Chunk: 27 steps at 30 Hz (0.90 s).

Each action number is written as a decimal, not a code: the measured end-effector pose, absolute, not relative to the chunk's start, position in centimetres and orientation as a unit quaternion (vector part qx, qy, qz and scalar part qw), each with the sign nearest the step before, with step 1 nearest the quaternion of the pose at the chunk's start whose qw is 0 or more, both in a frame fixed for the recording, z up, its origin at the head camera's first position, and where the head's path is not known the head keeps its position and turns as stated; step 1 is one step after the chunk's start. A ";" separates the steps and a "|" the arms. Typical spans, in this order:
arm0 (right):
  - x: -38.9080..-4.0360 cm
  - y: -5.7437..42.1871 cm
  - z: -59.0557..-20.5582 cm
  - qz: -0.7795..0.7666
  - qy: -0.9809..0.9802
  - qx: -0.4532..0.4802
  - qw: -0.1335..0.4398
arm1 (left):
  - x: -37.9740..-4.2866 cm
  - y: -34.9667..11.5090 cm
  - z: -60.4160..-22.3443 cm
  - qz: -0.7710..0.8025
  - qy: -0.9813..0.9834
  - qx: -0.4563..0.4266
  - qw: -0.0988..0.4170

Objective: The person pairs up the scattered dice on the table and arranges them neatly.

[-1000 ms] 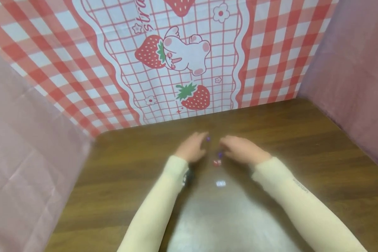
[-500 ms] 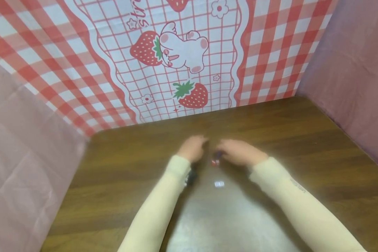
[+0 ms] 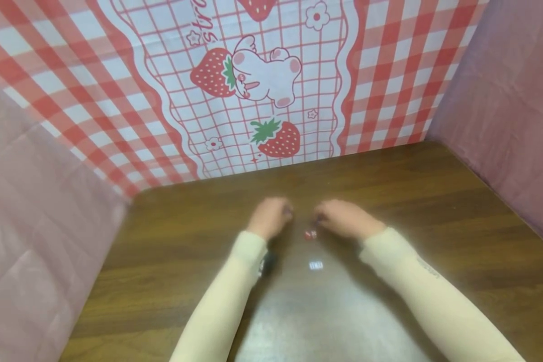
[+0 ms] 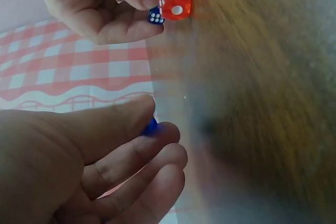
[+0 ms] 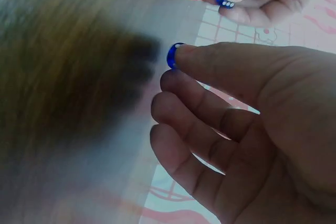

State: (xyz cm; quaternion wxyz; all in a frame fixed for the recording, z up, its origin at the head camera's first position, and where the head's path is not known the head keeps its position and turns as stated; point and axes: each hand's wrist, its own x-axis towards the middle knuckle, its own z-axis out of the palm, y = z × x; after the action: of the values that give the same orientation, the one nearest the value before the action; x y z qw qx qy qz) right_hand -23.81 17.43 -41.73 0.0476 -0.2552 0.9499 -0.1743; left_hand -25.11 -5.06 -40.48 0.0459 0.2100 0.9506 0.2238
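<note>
In the head view, my left hand (image 3: 270, 217) and my right hand (image 3: 347, 218) face each other low over the brown table. The left thumb and index finger pinch a small blue die (image 4: 151, 126), seen in the left wrist view. Another blue die (image 5: 173, 56) sits between my right thumb and index finger in the right wrist view. Red dice (image 3: 310, 235) rest on the table between the hands, closer to the right one. White dots show on the red faces; whether it is one die or two pressed together, I cannot tell.
The table (image 3: 199, 271) is wood-brown and glossy. A small white marked patch (image 3: 315, 265), perhaps a reflection, shows nearer me. A red-and-white strawberry cloth (image 3: 253, 100) hangs behind, with pink cloth (image 3: 511, 100) at both sides.
A blue die lay by my left fingertips a second ago; that hand now pinches it and has drawn slightly left and nearer. The right hand and the red dice have hardly moved.
</note>
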 end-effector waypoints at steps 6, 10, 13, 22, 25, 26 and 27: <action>-24.0 17.8 -41.6 -0.212 0.952 -0.216 0.047 | -24.3 -5.6 -40.6 0.231 0.947 0.222 0.026; -24.0 18.1 -41.3 -0.233 0.951 -0.198 0.046 | -24.3 -5.8 -41.0 0.231 0.947 0.221 0.020; -23.9 18.2 -41.1 -0.239 0.951 -0.191 0.045 | -24.4 -5.8 -41.0 0.228 0.949 0.216 0.023; -24.1 18.5 -41.0 -0.234 0.956 -0.172 0.038 | -24.3 -5.7 -41.0 0.224 0.949 0.219 0.022; -24.1 18.5 -40.9 -0.232 0.957 -0.168 0.038 | -24.3 -5.7 -41.1 0.226 0.948 0.222 0.023; -24.1 18.5 -40.9 -0.230 0.958 -0.168 0.038 | -24.4 -5.7 -41.1 0.227 0.948 0.223 0.023; -24.1 18.5 -40.9 -0.230 0.958 -0.168 0.038 | -24.4 -5.7 -41.1 0.227 0.948 0.224 0.023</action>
State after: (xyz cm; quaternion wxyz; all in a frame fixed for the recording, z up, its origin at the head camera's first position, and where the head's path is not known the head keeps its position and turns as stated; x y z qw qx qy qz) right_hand -24.07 18.52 -40.91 0.0384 -0.1680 0.9578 -0.2301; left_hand -24.35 -5.69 -41.14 0.0234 0.2235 0.9476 0.2270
